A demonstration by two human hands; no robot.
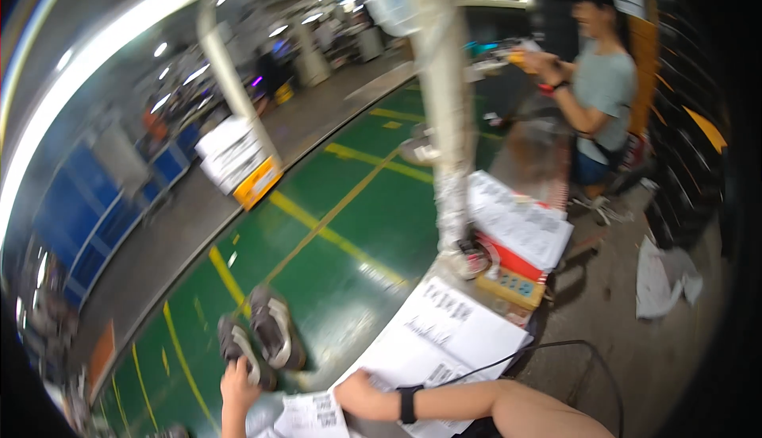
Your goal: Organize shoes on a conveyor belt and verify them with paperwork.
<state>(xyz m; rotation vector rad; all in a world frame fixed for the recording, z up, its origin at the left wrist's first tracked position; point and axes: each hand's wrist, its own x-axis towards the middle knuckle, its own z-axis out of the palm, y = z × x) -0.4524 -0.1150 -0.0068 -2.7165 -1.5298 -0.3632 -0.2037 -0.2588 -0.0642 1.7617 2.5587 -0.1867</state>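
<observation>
A pair of dark grey sneakers with pale stripes rests on the green belt in front of me. My left hand [240,386] has its fingers closed at the lower end of the left sneaker [238,343], and the right sneaker [275,328] lies beside it, apart from both hands. On white printed sheets [432,323] at the belt's near edge is my right hand [361,397], a black band around its wrist. Its fingers are turned down and blurred, so what they hold is unclear. A smaller labelled sheet [311,416] lies between the hands.
A black cable [567,344] loops over the sheets and my right forearm. Ahead rises a pale post [444,120], with a yellow box [512,285] and more papers [520,219] by it. A co-worker [599,88] stands at the far right. Another shoe [419,148] sits farther along the belt.
</observation>
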